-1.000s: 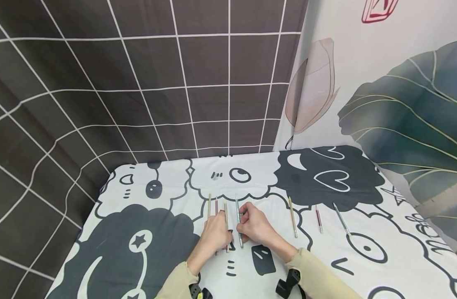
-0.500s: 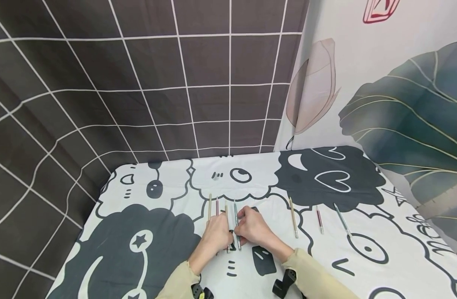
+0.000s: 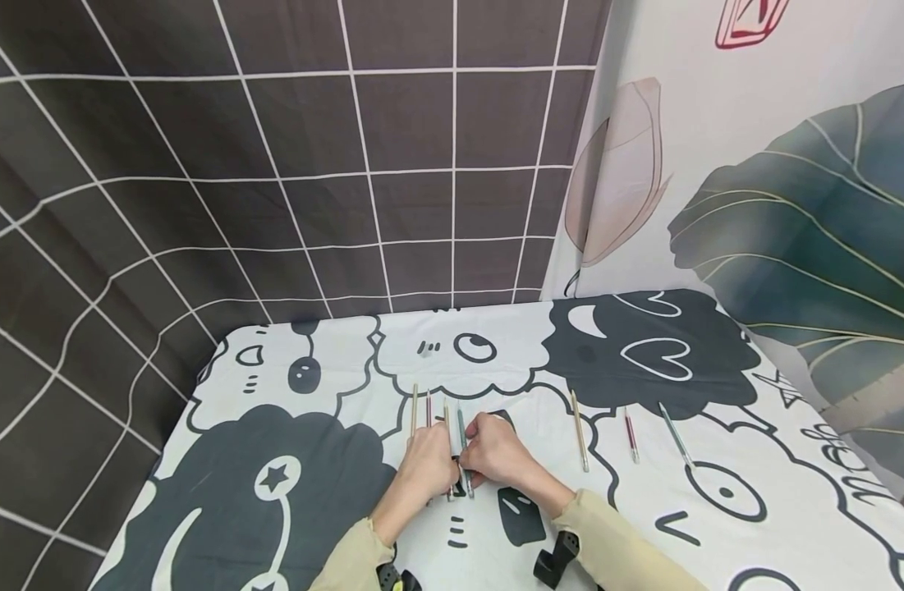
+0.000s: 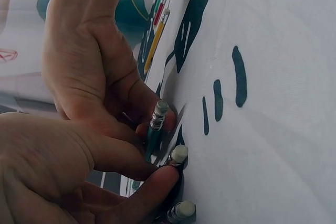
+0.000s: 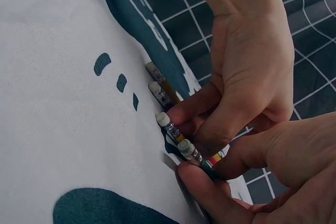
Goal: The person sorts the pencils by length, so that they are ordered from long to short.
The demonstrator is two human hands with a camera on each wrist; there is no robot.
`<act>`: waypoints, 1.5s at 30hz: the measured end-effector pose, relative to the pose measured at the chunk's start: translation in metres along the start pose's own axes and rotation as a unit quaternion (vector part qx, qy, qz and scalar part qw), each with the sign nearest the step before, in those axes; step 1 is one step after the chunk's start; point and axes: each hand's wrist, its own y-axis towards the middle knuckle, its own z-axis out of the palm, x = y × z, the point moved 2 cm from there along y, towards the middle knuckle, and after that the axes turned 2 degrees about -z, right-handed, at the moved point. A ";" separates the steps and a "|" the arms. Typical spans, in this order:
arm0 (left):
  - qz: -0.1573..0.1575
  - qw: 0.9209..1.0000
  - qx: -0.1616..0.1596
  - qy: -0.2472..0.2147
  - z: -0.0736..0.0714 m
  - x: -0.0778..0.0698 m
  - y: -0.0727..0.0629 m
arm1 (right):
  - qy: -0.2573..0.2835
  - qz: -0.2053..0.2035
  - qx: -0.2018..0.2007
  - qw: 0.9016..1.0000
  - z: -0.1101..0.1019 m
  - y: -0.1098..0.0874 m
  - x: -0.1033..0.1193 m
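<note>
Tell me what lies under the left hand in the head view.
The far ends of a yellow pencil and a red pencil stick out from under the left hand; it pinches a second yellow pencil, both ends showing. Their covered stretches can't be seen.

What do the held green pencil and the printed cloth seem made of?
Green pencil: smooth, painted-looking shaft, possibly wood, core unclear; the ridged, glinting silvery collar suggests metal, the matte, pale eraser rubber. Printed cloth: matte, probably woven fabric, by its fine weave and creases.

Patterned hangings (image 3: 407,123) and cartoon-print cloth (image 3: 326,460) suggest a home
</note>
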 end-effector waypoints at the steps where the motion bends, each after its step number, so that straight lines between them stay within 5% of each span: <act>1: 0.001 1.000 -0.001 0.000 0.000 0.000 0.000 | -0.004 0.000 0.000 1.000 0.000 0.000 0.000; 27: 0.008 0.999 -0.019 0.036 -0.002 0.002 0.002 | -0.003 -0.013 0.006 1.000 0.003 0.003 0.000; 45: 0.002 1.000 -0.020 0.014 -0.002 0.002 -0.001 | -0.013 -0.020 0.007 1.000 0.002 0.003 -0.003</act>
